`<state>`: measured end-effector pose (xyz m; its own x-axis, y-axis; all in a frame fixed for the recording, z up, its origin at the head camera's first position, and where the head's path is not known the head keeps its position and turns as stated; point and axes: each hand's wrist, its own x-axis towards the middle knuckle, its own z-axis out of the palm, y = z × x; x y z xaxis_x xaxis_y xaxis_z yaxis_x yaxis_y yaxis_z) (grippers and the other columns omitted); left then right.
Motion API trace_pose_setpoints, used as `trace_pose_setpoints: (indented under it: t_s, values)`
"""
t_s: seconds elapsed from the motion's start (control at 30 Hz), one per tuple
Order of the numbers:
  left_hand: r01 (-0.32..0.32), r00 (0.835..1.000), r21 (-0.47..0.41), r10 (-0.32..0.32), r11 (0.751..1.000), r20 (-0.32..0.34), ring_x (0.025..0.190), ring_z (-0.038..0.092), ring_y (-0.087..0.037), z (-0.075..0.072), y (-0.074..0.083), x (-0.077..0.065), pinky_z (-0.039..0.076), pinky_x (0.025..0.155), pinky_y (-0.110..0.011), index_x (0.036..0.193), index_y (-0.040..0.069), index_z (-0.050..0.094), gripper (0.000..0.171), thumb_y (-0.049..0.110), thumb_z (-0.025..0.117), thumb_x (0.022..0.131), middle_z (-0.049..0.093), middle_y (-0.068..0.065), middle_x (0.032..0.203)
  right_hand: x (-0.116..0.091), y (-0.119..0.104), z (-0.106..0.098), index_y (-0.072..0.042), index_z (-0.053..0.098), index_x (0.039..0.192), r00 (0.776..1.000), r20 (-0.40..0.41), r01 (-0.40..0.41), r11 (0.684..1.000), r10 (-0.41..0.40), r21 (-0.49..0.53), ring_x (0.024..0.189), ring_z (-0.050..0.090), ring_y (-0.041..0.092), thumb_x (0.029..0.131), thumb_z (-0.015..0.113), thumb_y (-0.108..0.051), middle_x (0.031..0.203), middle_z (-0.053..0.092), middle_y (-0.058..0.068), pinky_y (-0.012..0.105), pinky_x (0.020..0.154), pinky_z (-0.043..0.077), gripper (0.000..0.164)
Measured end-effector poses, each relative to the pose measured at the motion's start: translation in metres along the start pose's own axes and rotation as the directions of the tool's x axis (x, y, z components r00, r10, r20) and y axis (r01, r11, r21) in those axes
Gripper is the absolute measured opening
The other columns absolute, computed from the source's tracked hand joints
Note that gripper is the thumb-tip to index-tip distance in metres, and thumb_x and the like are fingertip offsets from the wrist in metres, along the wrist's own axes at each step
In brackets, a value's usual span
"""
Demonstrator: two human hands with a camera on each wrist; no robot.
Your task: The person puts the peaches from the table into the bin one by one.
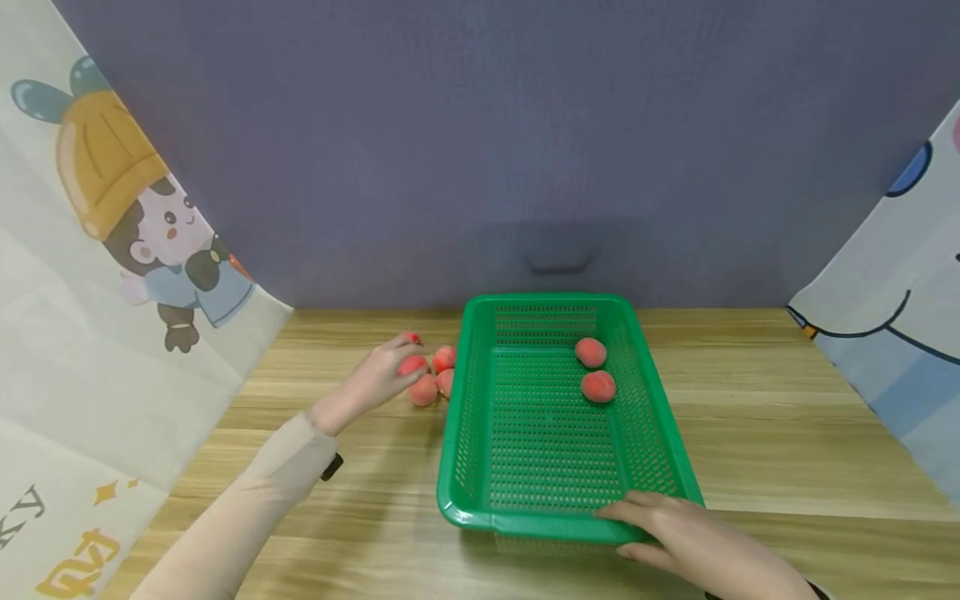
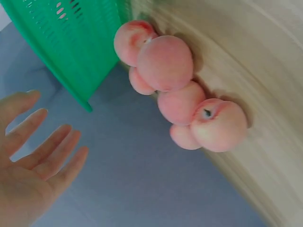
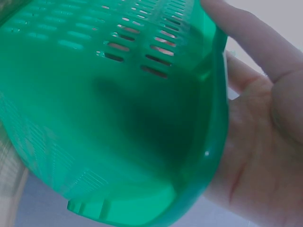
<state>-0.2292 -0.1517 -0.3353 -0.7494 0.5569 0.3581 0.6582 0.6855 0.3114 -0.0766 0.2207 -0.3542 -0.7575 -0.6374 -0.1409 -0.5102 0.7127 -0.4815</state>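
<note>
In the head view, my left hand point(image 1: 386, 371) hovers over a cluster of peaches point(image 1: 423, 390) on the table, left of a green plastic basket point(image 1: 551, 533). The left wrist view shows that hand point(image 2: 38, 165) with its fingers spread and relaxed, apart from several pinkish peaches point(image 2: 165, 64) bunched together. My right hand point(image 1: 678, 533) grips the basket's near right corner, fingers over the rim and thumb outside. Up close, the right wrist view has this hand point(image 3: 255, 123) at the basket's rim point(image 3: 220, 113). Inside the basket lie two peaches point(image 1: 598, 387), against its right side.
A wood-grain table point(image 1: 765, 417) carries everything. Behind it rises a grey-blue panel point(image 1: 480, 150). Cartoon-printed sheets stand at the left point(image 1: 75, 350) and right point(image 1: 885, 308).
</note>
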Motion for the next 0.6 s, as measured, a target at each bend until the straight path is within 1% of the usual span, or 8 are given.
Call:
trace_pose_setpoints:
  t_s: [0.07,0.13,0.23,0.3,0.4,0.47,0.5,0.6]
  values:
    - [-0.012,1.0,-0.006,0.012,1.0,-0.009,0.096,0.056,-0.032,0.002,-0.004,-0.003,0.049,0.077,-0.037,0.102,-0.005,0.061,0.025,0.003,0.064,0.078,0.056,-0.019,0.106,0.0,0.0,0.0,-0.026,0.055,0.117,1.0,-0.002,0.004,1.0,-0.004,-0.003,0.101,0.054,0.03,0.083,0.052,-0.045,0.113,0.057,0.0,0.041,0.074,0.048,0.039]
    - [-0.023,1.0,-0.025,0.022,0.999,-0.021,0.089,0.059,-0.028,0.004,-0.007,-0.005,0.05,0.072,-0.034,0.099,-0.004,0.062,0.023,0.002,0.065,0.078,0.057,-0.018,0.104,0.0,0.0,0.0,-0.028,0.054,0.118,1.0,-0.001,0.002,1.0,-0.002,-0.001,0.101,0.054,0.03,0.083,0.052,-0.045,0.113,0.057,0.0,0.041,0.074,0.048,0.039]
    - [-0.004,1.0,-0.04,0.003,0.999,-0.023,0.089,0.058,-0.028,0.006,-0.013,-0.008,0.05,0.071,-0.035,0.098,-0.002,0.063,0.022,0.002,0.066,0.076,0.057,-0.018,0.105,0.001,0.0,0.0,-0.029,0.054,0.118,1.0,-0.003,-0.001,1.0,0.001,-0.002,0.101,0.054,0.03,0.083,0.051,-0.046,0.113,0.057,0.0,0.041,0.075,0.048,0.039]
    - [0.005,1.0,-0.03,-0.006,1.0,-0.023,0.09,0.058,-0.03,0.008,-0.018,-0.01,0.05,0.07,-0.037,0.1,-0.001,0.063,0.024,0.003,0.066,0.076,0.057,-0.02,0.107,0.001,0.0,0.0,-0.029,0.054,0.118,1.0,0.001,-0.006,1.0,0.006,0.004,0.102,0.054,0.031,0.083,0.051,-0.047,0.113,0.057,0.001,0.042,0.075,0.048,0.039]
    - [0.035,0.999,-0.026,-0.035,0.999,-0.011,0.098,0.054,-0.035,0.01,-0.026,-0.013,0.048,0.074,-0.042,0.107,-0.002,0.06,0.032,0.003,0.067,0.076,0.055,-0.022,0.111,0.001,0.0,0.0,-0.029,0.054,0.118,1.0,0.002,-0.009,1.0,0.009,0.009,0.102,0.054,0.031,0.083,0.051,-0.048,0.113,0.057,0.002,0.042,0.075,0.048,0.039]
    - [0.056,0.998,-0.022,-0.057,0.998,-0.012,0.1,0.052,-0.037,0.011,-0.031,-0.015,0.047,0.076,-0.044,0.11,-0.004,0.058,0.036,0.003,0.067,0.075,0.055,-0.023,0.111,0.001,0.0,0.001,-0.029,0.054,0.118,1.0,0.008,-0.016,1.0,0.015,0.017,0.102,0.054,0.032,0.083,0.051,-0.048,0.114,0.057,0.003,0.042,0.075,0.047,0.04]
    - [0.074,0.997,-0.032,-0.075,0.997,-0.01,0.102,0.052,-0.038,0.011,-0.033,-0.017,0.047,0.077,-0.045,0.111,-0.004,0.058,0.038,0.002,0.068,0.075,0.054,-0.023,0.112,0.001,0.0,0.001,-0.029,0.054,0.118,1.0,0.007,-0.016,1.0,0.016,0.019,0.102,0.054,0.032,0.083,0.051,-0.047,0.114,0.056,0.004,0.043,0.075,0.047,0.04]
    - [0.135,0.991,-0.002,-0.135,0.991,0.007,0.1,0.052,-0.039,0.012,-0.038,-0.02,0.045,0.079,-0.047,0.112,-0.004,0.057,0.038,0.004,0.067,0.076,0.053,-0.027,0.111,0.0,0.0,0.001,-0.028,0.054,0.118,1.0,0.009,-0.024,0.999,0.024,0.025,0.103,0.053,0.034,0.083,0.051,-0.047,0.115,0.056,0.007,0.045,0.076,0.047,0.04]
